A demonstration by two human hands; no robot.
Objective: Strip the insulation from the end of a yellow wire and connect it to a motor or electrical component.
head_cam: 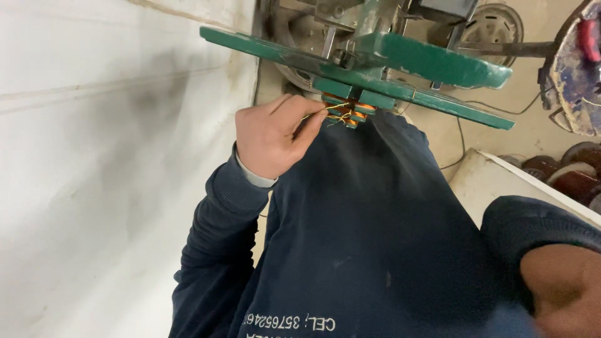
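Note:
Neither of my hands shows in the head view. A co-worker in a dark navy sweatshirt (375, 238) fills the middle, seen from behind and bent toward a green machine. The co-worker's hand (272, 138) pinches a thin yellowish wire (313, 116) between thumb and fingers. That wire leads to a small copper-coloured coil (349, 112) wound on green stepped blocks under a long green metal plate (438, 62). The person's other hand is hidden.
A white wall (94, 156) takes up the left side. Grey metal machine parts (332, 25) sit behind the plate. At the right are a white box edge (494, 181), dark brown round pieces (576, 178), a worn blue round part (573, 75) and a thin cable (494, 109).

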